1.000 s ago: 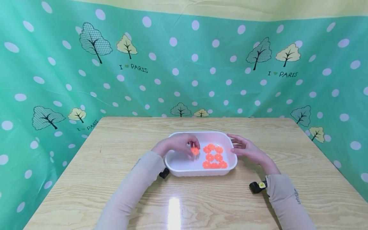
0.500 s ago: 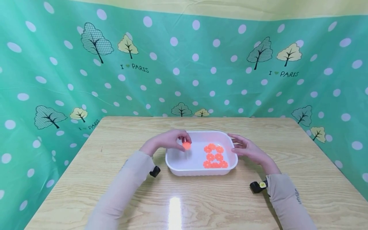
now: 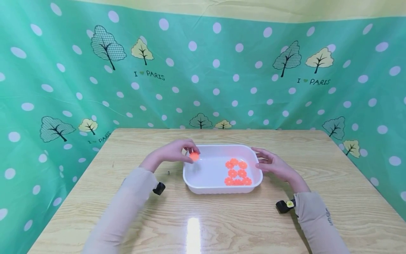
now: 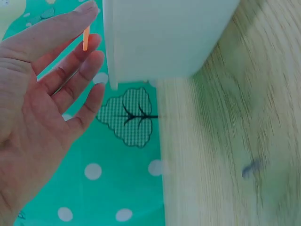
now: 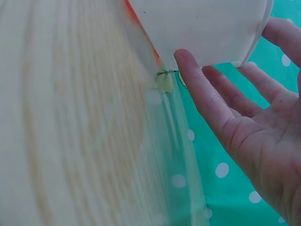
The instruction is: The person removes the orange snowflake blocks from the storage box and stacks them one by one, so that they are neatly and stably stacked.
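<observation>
My left hand pinches an orange flower-shaped piece above the left end of a white plastic tub. Seen edge-on in the left wrist view, that flower piece is thin and sits between thumb and fingertips. Several similar orange flower pieces lie on the tub's floor in its right half. My right hand touches the tub's right end with extended fingers. In the right wrist view, the thumb rests against the tub wall.
Under the tub is a pale wood-grain table. A green dotted cloth hangs behind and at both sides. Black wrist cameras sit below the left wrist and right wrist.
With the flower piece pinched, my left hand has moved left and slightly back, from the tub's middle to its left end. The right hand has stayed at the tub's right end.
</observation>
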`<state>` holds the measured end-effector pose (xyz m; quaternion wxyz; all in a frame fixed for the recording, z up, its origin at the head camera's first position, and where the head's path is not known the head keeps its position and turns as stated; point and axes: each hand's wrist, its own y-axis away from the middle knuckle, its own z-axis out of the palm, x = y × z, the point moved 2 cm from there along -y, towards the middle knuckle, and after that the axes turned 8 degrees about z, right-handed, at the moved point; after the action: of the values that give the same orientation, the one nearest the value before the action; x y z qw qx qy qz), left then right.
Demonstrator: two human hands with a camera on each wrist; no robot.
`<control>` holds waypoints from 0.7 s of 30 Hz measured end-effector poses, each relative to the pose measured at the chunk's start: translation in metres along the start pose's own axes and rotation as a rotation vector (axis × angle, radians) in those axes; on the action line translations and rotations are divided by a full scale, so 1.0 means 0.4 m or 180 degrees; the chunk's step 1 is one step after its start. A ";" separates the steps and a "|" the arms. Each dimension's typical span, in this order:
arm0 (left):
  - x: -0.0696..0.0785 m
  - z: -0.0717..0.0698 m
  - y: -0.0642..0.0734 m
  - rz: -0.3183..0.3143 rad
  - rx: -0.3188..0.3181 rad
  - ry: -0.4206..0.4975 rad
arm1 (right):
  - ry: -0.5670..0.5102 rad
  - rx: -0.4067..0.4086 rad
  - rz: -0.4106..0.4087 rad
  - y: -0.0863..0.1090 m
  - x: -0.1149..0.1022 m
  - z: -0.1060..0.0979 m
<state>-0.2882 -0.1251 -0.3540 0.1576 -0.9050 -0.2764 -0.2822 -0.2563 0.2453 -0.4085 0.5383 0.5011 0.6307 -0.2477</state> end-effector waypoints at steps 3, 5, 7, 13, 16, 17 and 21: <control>-0.009 -0.007 0.017 0.0026 0.0048 0.0034 | 0.0005 0.0008 0.0004 0.000 -0.001 0.000; -0.015 -0.011 0.029 0.0041 0.0081 0.0026 | 0.0017 0.0016 0.0010 0.001 -0.002 0.000; -0.021 -0.016 0.042 0.0019 0.0121 0.0001 | 0.0023 0.0018 0.0013 0.001 -0.003 0.000; -0.036 -0.032 0.087 -0.0135 0.0268 -0.0016 | 0.0031 0.0006 -0.0007 0.001 -0.005 0.000; -0.018 -0.043 0.113 -0.0258 0.0303 -0.0019 | 0.0066 0.0019 0.0000 0.001 -0.005 0.001; -0.020 -0.044 0.121 -0.0278 0.0315 -0.0014 | 0.0070 0.0020 0.0001 0.001 -0.005 0.002; -0.043 -0.044 0.149 -0.0341 0.0346 -0.0020 | 0.0069 0.0031 0.0001 0.001 -0.003 0.001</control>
<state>-0.2724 -0.1873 -0.3581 0.1903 -0.8799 -0.3399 -0.2720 -0.2558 0.2446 -0.4074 0.5291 0.5064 0.6352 -0.2452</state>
